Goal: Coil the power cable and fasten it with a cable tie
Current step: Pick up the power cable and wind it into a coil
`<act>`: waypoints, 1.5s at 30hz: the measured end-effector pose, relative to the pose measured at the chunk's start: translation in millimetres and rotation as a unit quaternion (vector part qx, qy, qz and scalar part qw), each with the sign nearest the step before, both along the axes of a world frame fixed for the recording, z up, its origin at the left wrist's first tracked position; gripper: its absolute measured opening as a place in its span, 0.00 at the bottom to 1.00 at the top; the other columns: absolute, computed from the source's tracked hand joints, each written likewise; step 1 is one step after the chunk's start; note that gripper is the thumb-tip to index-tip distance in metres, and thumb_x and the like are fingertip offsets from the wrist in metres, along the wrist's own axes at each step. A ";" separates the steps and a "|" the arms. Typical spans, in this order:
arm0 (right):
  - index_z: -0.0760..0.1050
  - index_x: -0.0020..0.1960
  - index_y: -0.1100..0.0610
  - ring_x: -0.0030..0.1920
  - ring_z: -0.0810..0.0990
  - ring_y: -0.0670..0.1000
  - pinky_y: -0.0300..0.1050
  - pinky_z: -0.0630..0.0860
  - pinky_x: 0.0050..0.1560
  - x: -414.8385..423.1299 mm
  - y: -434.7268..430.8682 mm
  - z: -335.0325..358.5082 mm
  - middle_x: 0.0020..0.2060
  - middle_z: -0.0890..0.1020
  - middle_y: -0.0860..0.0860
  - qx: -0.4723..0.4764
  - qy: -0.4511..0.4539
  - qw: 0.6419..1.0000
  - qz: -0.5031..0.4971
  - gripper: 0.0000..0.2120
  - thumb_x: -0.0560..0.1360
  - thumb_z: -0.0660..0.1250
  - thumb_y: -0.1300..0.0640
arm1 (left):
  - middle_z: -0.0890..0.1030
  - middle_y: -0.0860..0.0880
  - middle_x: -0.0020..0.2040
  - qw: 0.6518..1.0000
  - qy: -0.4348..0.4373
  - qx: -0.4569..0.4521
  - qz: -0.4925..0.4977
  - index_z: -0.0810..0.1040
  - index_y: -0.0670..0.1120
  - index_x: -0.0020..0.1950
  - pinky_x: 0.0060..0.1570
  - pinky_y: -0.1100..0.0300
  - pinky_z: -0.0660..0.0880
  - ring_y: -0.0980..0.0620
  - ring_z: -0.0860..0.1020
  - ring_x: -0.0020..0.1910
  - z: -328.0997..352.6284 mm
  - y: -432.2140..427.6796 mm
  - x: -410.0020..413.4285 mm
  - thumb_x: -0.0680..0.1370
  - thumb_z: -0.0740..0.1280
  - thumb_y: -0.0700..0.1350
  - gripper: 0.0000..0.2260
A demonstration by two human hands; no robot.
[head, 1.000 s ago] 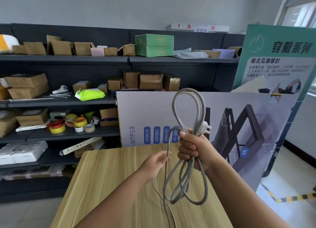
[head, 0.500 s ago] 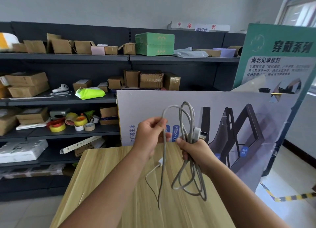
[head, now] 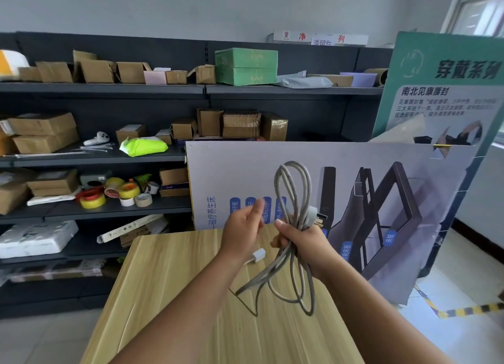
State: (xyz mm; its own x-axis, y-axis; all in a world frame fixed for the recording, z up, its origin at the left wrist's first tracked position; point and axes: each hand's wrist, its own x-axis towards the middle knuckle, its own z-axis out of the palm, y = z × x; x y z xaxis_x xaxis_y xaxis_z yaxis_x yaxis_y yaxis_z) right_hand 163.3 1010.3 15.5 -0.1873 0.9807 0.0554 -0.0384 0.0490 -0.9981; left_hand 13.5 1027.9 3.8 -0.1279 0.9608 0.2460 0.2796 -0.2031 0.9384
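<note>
My right hand (head: pixel 305 243) is closed around the middle of the grey power cable (head: pixel 293 185), held above the wooden table (head: pixel 169 295). Several loops stand up above the fist and several hang below it. The cable's white plug (head: pixel 313 215) sticks out just above my right thumb side. One loose grey strand trails down-left from the fist toward the tabletop. My left hand (head: pixel 244 227) hovers just left of the coil, fingers apart and slightly blurred, holding nothing. A small white piece (head: pixel 258 255), too small to identify, lies on the table under my left wrist.
A large printed board (head: pixel 231 178) leans behind the table's far edge, and a green poster (head: pixel 447 96) stands at the right. Dark shelves at the left hold cardboard boxes (head: pixel 43 131), tape rolls (head: pixel 120 193) and loose white cable ties (head: pixel 98 148). Hazard tape marks the floor at the right.
My left hand lifted a strand from low over the table up to my right hand, then let go of it. The coil has gained a loop, and less cable trails loose.
</note>
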 end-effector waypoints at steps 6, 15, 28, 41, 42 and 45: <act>0.69 0.36 0.58 0.22 0.67 0.50 0.46 0.73 0.31 2.3 5.2 13.0 0.20 0.66 0.50 0.042 0.157 0.987 0.007 0.11 0.75 0.69 0.60 | 0.72 0.51 0.26 0.903 0.256 -0.341 -0.056 0.72 0.48 0.32 0.32 0.59 0.65 0.53 0.70 0.24 -113.3 -15.0 -24.4 0.79 0.51 0.64 0.26; 0.69 0.31 0.55 0.18 0.67 0.44 0.41 0.71 0.26 21.7 -5.0 18.6 0.17 0.66 0.46 -0.009 0.232 0.949 0.213 0.17 0.68 0.77 0.55 | 0.80 0.37 0.25 0.720 -0.603 -0.338 0.057 0.74 0.33 0.42 0.22 0.58 0.79 0.46 0.81 0.20 -108.0 26.5 -42.3 0.82 0.59 0.35 0.10; 0.80 0.42 0.61 0.37 0.84 0.55 0.49 0.80 0.43 31.4 16.8 -21.1 0.35 0.85 0.57 -0.043 -0.050 0.996 -0.059 0.09 0.75 0.71 0.55 | 0.85 0.45 0.41 0.959 -0.232 -0.124 -0.104 0.83 0.43 0.49 0.44 0.49 0.83 0.48 0.84 0.42 2.9 -4.8 -2.6 0.78 0.67 0.37 0.05; 0.81 0.50 0.64 0.42 0.83 0.58 0.52 0.81 0.52 -0.9 9.6 -20.6 0.40 0.84 0.60 -0.032 0.079 0.996 -0.001 0.07 0.72 0.71 0.69 | 0.86 0.50 0.41 0.990 0.096 -0.058 -0.088 0.86 0.47 0.48 0.42 0.61 0.74 0.55 0.82 0.39 39.7 -8.6 9.8 0.78 0.68 0.46 0.07; 0.81 0.48 0.64 0.39 0.81 0.56 0.54 0.81 0.50 -0.2 9.7 -18.8 0.36 0.82 0.59 -0.034 0.072 0.997 -0.021 0.05 0.73 0.71 0.68 | 0.85 0.50 0.42 0.988 0.098 -0.075 -0.094 0.86 0.47 0.48 0.41 0.61 0.73 0.54 0.81 0.39 41.6 -9.4 6.7 0.79 0.65 0.49 0.10; 0.80 0.37 0.59 0.30 0.75 0.52 0.52 0.78 0.41 4.9 13.1 -14.2 0.28 0.76 0.53 -0.029 0.093 0.993 -0.066 0.07 0.73 0.71 0.67 | 0.85 0.50 0.49 0.976 0.106 -0.120 -0.149 0.84 0.49 0.51 0.40 0.58 0.78 0.53 0.84 0.40 40.2 -14.2 -2.9 0.81 0.62 0.52 0.13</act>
